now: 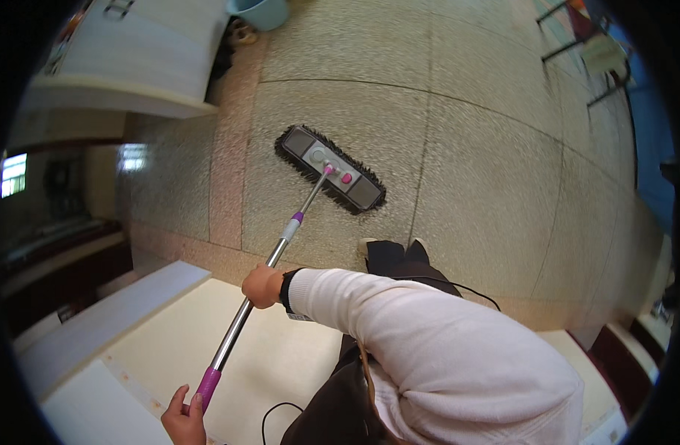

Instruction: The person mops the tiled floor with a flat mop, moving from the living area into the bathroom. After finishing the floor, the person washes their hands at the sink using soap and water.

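Note:
A flat mop with a dark fringed pad [330, 169] lies on the speckled stone-tile floor [484, 167], its metal pole [233, 332] slanting down to the lower left. My right hand [263, 286], in a white sleeve with a black wristband, is closed around the middle of the pole. Lower down, my left hand [185, 417] is at the purple grip [209, 387] on the pole's end, thumb against it and a finger raised; how firmly it holds is hard to tell.
A light-blue bucket [263, 12] stands at the top beside a pair of shoes [243, 32] and a white cabinet [139, 50]. Metal-legged furniture [573, 47] is at the upper right. A cream surface [273, 339] lies beneath the pole. A black cable [473, 289] runs near my feet.

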Action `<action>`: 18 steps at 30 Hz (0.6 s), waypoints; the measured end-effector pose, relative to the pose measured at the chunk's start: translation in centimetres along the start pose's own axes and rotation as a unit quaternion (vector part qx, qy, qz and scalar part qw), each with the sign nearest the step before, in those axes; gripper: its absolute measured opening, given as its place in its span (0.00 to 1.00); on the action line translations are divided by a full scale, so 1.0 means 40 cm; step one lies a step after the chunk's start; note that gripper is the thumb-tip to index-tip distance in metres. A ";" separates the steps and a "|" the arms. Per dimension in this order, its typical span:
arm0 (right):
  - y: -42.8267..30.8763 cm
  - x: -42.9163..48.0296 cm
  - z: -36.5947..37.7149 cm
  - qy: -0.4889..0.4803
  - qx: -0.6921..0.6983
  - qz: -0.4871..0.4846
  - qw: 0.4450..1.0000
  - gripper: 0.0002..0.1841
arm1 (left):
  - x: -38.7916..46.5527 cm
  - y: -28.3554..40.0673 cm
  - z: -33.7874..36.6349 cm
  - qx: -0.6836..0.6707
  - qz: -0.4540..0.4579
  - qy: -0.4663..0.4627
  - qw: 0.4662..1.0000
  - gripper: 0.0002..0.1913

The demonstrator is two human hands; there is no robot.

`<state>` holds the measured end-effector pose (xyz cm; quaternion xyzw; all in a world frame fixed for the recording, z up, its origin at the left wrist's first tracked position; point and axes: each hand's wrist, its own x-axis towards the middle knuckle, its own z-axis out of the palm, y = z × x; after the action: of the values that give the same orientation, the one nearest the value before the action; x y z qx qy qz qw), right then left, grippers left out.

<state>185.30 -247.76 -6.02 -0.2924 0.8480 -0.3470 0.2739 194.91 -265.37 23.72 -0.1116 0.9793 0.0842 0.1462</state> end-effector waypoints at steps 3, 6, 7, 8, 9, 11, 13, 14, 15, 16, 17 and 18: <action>-0.035 0.034 -0.007 0.006 0.010 0.008 1.000 0.09 | 0.044 -0.068 -0.041 -0.043 -0.027 -0.031 0.998 0.16; -0.020 0.051 -0.017 0.019 0.027 0.037 0.999 0.09 | 0.129 -0.088 -0.045 -0.084 -0.009 -0.073 0.994 0.13; -0.011 0.061 -0.025 0.015 0.045 0.055 0.997 0.09 | 0.172 -0.081 -0.061 -0.072 0.007 -0.095 0.993 0.12; 0.019 0.059 -0.029 0.025 0.053 0.098 0.993 0.08 | 0.229 -0.065 -0.050 -0.046 0.018 -0.130 0.990 0.12; 0.048 0.064 -0.038 0.034 0.056 0.130 0.989 0.08 | 0.276 -0.043 -0.038 -0.036 0.020 -0.154 0.987 0.13; 0.117 0.057 -0.056 0.078 0.048 0.178 0.980 0.08 | 0.382 0.024 -0.013 0.015 0.041 -0.210 0.977 0.15; 0.182 0.036 -0.069 0.156 0.035 0.241 0.957 0.07 | 0.471 0.111 0.017 0.055 0.076 -0.238 0.967 0.16; 0.216 0.020 -0.079 0.180 0.024 0.272 0.945 0.07 | 0.506 0.155 0.030 0.073 0.087 -0.256 0.960 0.16; 0.249 -0.003 -0.089 0.194 0.016 0.303 0.933 0.07 | 0.534 0.197 0.049 0.081 0.127 -0.273 0.950 0.17; 0.281 -0.034 -0.098 0.199 0.018 0.325 0.924 0.08 | 0.554 0.235 0.070 0.101 0.145 -0.288 0.941 0.17; 0.310 -0.070 -0.104 0.191 0.016 0.346 0.919 0.09 | 0.565 0.269 0.092 0.106 0.161 -0.308 0.932 0.18; 0.332 -0.110 -0.105 0.199 0.022 0.360 0.911 0.09 | 0.569 0.297 0.116 0.104 0.182 -0.320 0.924 0.19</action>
<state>181.42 -235.15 -12.27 0.1139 0.9249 -0.2945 0.2118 172.04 -257.45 13.95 0.1174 0.8869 0.0381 0.4452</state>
